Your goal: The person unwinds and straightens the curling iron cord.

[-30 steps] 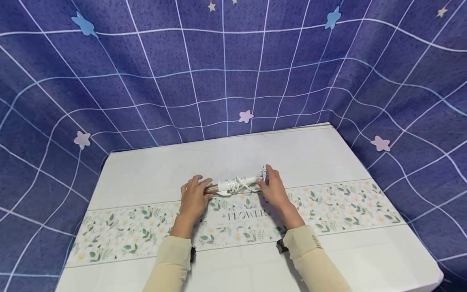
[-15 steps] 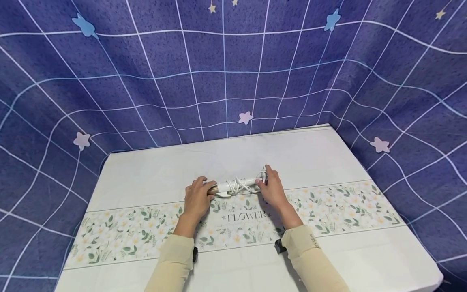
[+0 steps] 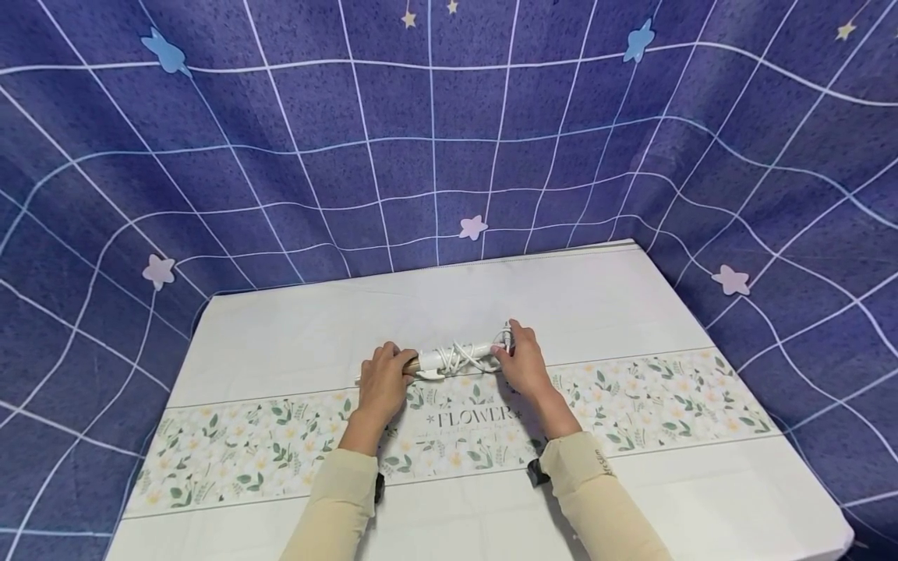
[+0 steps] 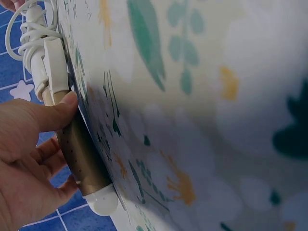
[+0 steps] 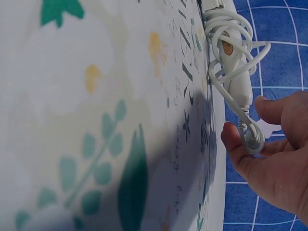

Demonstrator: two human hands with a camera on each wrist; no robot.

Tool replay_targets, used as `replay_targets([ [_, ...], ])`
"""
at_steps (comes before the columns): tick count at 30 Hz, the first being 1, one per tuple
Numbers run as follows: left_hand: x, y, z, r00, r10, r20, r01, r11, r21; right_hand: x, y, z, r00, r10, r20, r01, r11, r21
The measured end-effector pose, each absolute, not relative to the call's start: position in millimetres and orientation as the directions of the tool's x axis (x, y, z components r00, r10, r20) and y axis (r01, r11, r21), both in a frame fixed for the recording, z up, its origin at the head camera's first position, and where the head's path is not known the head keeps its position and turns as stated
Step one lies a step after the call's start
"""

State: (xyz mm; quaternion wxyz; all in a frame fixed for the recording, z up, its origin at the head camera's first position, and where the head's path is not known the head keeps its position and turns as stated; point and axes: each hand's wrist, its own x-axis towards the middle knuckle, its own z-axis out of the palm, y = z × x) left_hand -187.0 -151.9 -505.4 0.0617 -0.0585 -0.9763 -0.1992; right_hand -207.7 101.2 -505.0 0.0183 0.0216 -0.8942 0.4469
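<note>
A curling iron with a white handle, its white cord wound round it, lies across the tablecloth. In the head view my left hand covers most of the bronze barrel. It grips the barrel in the left wrist view, thumb on the near side and fingers behind; the white tip sticks out below. At the handle's other end is my right hand, its thumb and fingers curved round the cord loop there. How firmly they press on it cannot be seen.
The tablecloth is white with a floral band and "FLOWER" lettering. A blue curtain with white grid lines closes in the back and both sides of the table.
My left hand has slid a little to the right along the barrel, covering more of it. The curling iron and my right hand stay almost where they were.
</note>
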Motion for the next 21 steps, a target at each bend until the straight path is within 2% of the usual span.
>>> replay_targets([
  [21, -185.3, -143.2, -504.6, -0.989, 0.037, 0.144, 0.091, 0.915, 0.393, -209.3, 98.2, -508.2, -0.995, 0.0, 0.1, -0.081, 0.589, -0.804],
])
